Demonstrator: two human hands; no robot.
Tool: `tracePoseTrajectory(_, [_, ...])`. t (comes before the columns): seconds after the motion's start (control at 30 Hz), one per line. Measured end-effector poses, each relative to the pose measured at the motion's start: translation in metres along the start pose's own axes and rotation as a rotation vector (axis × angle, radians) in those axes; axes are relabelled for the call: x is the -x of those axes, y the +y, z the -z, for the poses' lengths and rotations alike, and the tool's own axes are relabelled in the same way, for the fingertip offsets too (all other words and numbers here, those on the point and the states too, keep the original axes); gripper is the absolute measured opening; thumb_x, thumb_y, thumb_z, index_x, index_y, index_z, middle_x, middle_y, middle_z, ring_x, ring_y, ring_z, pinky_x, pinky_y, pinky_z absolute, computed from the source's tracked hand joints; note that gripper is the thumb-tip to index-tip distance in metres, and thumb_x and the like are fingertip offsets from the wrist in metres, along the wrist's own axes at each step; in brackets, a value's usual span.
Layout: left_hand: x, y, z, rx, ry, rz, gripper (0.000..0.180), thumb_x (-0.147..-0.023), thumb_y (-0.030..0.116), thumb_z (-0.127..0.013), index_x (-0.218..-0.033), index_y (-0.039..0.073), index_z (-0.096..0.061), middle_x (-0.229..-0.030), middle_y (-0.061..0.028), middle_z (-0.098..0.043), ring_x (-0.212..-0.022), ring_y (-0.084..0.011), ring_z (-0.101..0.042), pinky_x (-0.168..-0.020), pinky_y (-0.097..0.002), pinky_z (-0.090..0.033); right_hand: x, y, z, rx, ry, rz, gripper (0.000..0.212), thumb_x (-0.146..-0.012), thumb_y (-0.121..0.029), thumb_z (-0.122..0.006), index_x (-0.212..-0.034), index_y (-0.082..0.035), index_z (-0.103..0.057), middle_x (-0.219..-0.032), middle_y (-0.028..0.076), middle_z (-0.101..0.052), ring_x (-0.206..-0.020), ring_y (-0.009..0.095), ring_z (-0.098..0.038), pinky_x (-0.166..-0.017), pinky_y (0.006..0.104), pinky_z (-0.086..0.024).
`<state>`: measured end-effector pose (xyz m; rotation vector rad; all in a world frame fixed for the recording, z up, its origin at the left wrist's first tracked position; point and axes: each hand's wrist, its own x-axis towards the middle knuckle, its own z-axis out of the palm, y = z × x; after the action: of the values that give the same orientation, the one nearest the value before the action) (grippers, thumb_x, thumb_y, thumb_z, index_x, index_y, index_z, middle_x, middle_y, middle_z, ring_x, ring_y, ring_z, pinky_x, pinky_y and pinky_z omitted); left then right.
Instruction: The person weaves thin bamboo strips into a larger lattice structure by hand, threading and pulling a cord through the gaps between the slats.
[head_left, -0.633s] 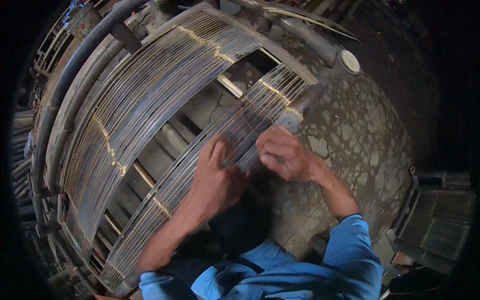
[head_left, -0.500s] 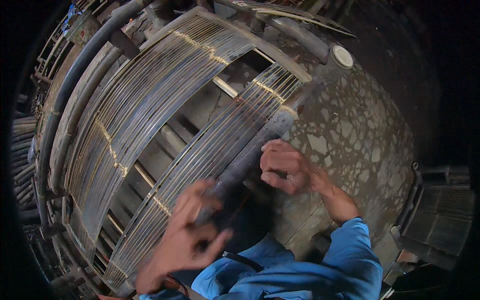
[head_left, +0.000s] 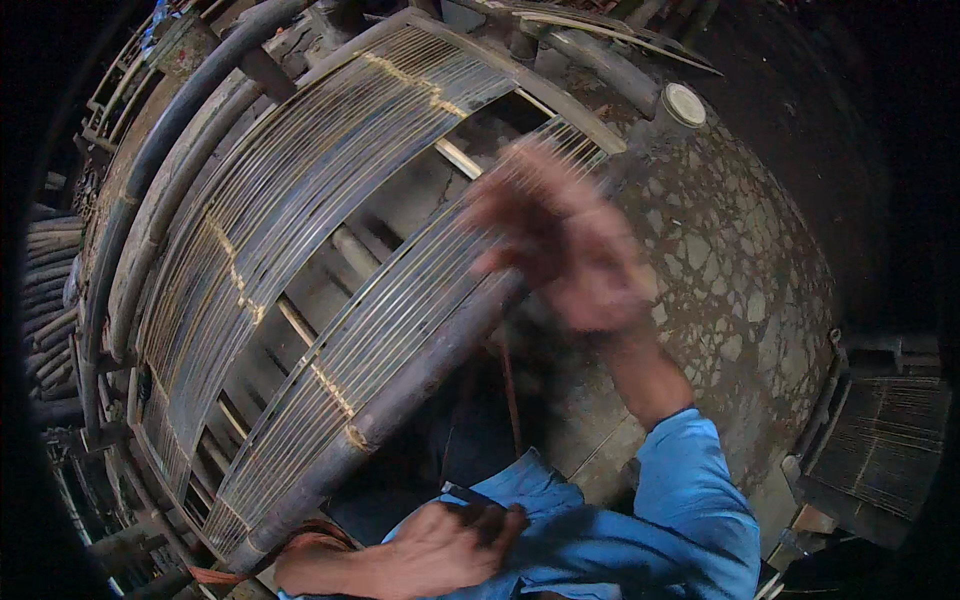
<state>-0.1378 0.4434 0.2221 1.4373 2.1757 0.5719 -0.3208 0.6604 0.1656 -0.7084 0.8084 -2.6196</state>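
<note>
A large frame of dark poles carries panels of thin, split bamboo-like strips (head_left: 265,190), bound across by pale woven lashings (head_left: 235,265). My right hand (head_left: 565,240) is over the upper right end of the nearest strip panel (head_left: 400,305), too blurred to show its fingers clearly. Low at my waist, my left hand (head_left: 450,545) rests against my blue clothing with its fingers curled in; whatever they hold is hidden. Beside my left wrist is a reddish-brown cord (head_left: 320,530). A thin reddish strand (head_left: 510,400) hangs below the near dark pole (head_left: 420,355).
Stone-patterned paving (head_left: 740,270) spreads to the right. A round pale lid-like disc (head_left: 684,105) sits at a pole's end, far right. Another dark strip panel (head_left: 880,440) stands at the right rim. Stacked poles (head_left: 55,300) lie at the far left.
My right hand has moved up and away, over the strips. My left hand has dropped from beside the near pole to my waist, its fingers now curled.
</note>
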Motion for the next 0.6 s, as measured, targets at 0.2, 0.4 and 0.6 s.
tracePoseTrajectory(0.2, [-0.016,0.013,-0.006,0.215,0.147,-0.021,0.035,-0.079,0.017,-0.068,-0.107,-0.003,-0.068,-0.116,-0.0195,-0.065,-0.116,-0.0302,-0.065,-0.077,-0.0398,-0.058,0.056,-0.118,-0.038,0.224,-0.187,0.754,0.024,-0.095,-0.018,-0.063,-0.118,-0.009,-0.064,-0.107,0.002,-0.069,-0.104,0.016,-0.064,-0.086,0.0388,-0.056])
tracePoseTrajectory(0.4, [0.025,0.016,0.046,0.385,0.369,-0.076,0.020,-0.097,0.018,-0.061,-0.087,0.002,-0.068,-0.127,-0.0214,-0.065,-0.132,-0.0420,-0.054,-0.112,-0.0586,-0.037,0.039,0.020,0.005,1.335,-0.378,0.168,0.037,-0.091,-0.032,-0.075,-0.119,-0.009,-0.067,-0.120,0.014,-0.067,-0.118,0.032,-0.063,-0.104,0.0417,-0.048])
tracePoseTrajectory(0.6, [0.049,0.009,0.023,0.655,0.113,-0.099,0.022,-0.100,0.020,-0.060,-0.086,0.004,-0.067,-0.109,-0.0169,-0.068,-0.113,-0.0384,-0.063,-0.105,-0.0561,-0.042,0.090,0.002,0.012,1.307,-0.300,0.116,0.050,-0.081,-0.027,-0.084,-0.061,-0.007,-0.042,-0.062,0.008,-0.035,-0.063,0.031,-0.040,-0.065,0.0422,-0.035])
